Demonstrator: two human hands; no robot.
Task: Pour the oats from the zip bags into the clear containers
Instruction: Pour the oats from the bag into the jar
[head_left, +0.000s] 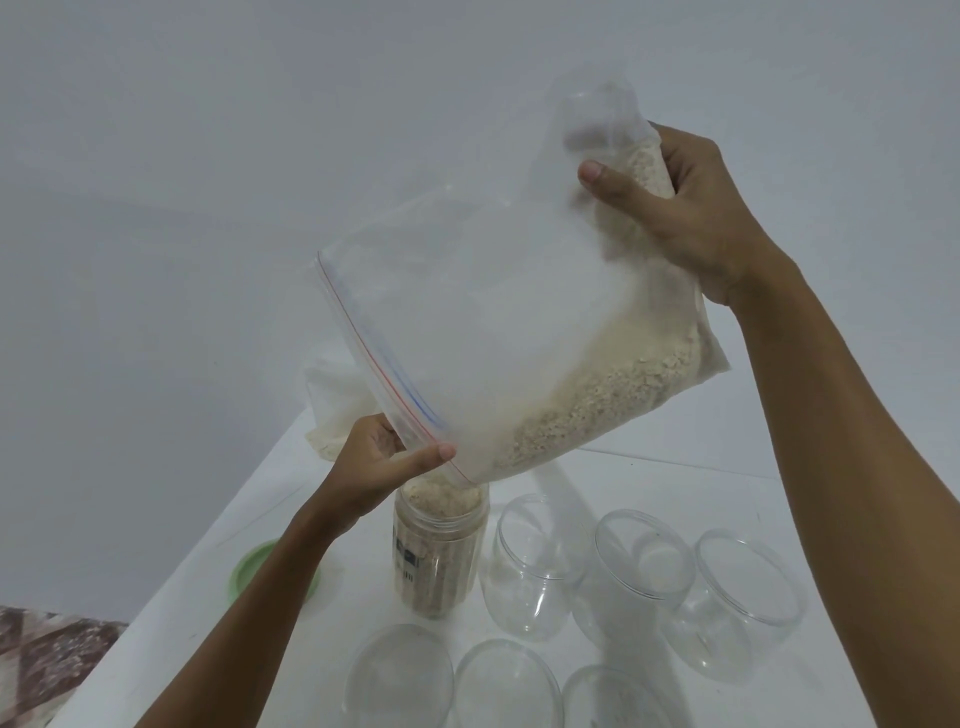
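A clear zip bag (498, 332) with oats along its lower side is held tilted above the table. Its red and blue zip edge points down to the left. My right hand (691, 208) grips the bag's raised bottom corner. My left hand (376, 462) pinches the zip opening right over a tall clear jar (439, 556). The jar is filled with oats up to its mouth, and oats spill from the bag's corner into it. Three empty clear containers (535, 566) (639, 571) (737, 608) stand to the jar's right.
Clear round lids (400, 675) (509, 686) (613, 701) lie at the front of the white table (675, 467). A green lid (252, 569) lies left of the jar. Another bag with oats (332, 405) rests at the table's far edge. A patterned floor (47, 654) shows at lower left.
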